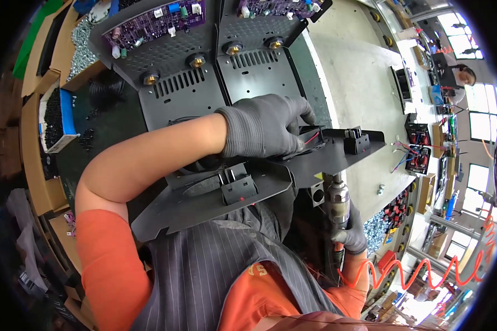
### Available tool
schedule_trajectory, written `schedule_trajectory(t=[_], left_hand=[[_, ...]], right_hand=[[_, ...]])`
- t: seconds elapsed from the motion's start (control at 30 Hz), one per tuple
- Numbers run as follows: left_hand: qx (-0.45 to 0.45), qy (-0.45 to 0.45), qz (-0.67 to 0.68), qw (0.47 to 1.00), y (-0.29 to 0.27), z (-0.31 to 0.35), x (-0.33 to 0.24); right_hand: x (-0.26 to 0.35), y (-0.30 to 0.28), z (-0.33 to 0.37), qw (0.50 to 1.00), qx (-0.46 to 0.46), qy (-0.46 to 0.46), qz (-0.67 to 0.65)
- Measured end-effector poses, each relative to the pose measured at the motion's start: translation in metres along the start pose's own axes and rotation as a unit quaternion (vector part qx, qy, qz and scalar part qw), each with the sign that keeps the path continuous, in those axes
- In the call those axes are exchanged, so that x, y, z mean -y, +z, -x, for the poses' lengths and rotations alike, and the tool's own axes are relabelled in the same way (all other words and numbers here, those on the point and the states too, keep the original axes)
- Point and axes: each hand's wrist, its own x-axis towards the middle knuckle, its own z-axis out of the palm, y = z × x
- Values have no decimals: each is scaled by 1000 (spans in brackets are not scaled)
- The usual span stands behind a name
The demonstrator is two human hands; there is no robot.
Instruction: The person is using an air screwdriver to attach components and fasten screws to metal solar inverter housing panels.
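My left hand (268, 126), in a grey glove, reaches over a black sheet-metal panel (337, 157). Its thumb and fingers close at the far edge, beside a dark part with a red wire; what they grip is hidden. My right hand (352, 234), gloved too, is wrapped around a pneumatic screwdriver (338, 201), whose upper end points at the panel's underside. A second black panel section (204, 207) leans toward my apron. Black rocker-like fittings, one a socket block (238, 187) and another a socket block (357, 142), sit on the panels.
Beyond my left hand stand black metal housings (259, 83) with purple circuit boards (160, 27). Boxes of screws (58, 118) line the left side. An orange coiled air hose (408, 276) runs right. A pale bench (364, 83) extends right, and a person (461, 77) is far off.
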Motion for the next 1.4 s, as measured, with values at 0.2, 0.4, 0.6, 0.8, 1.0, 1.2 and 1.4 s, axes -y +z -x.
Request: schedule_trajectory(t=[0.2,0.4,0.6,0.8,1.0,1.2,1.4], left_hand=[[85,1,67,994,-18,-12,6],[94,23,8,995,-20,-7,-7],[83,56,-32,994,-14,-8,-9],[88,56,-34,994,-14,-6,-12],[73,78,-28,994,-10,-8,-8],[64,70,-46,994,-3,-7,-7],[75,45,-35,996,-3,-4,-14]], right_hand=[[0,-3,8,999,-32,35,26],[5,-7,10,997,-31,45,61],[5,-8,11,997,-27,49,57],[-1,-8,5,998,-44,2,54],[7,-6,6,999,-10,34,14],[3,-5,4,1000,11,2,-1],[-1,-5,0,999,30,-22,15]])
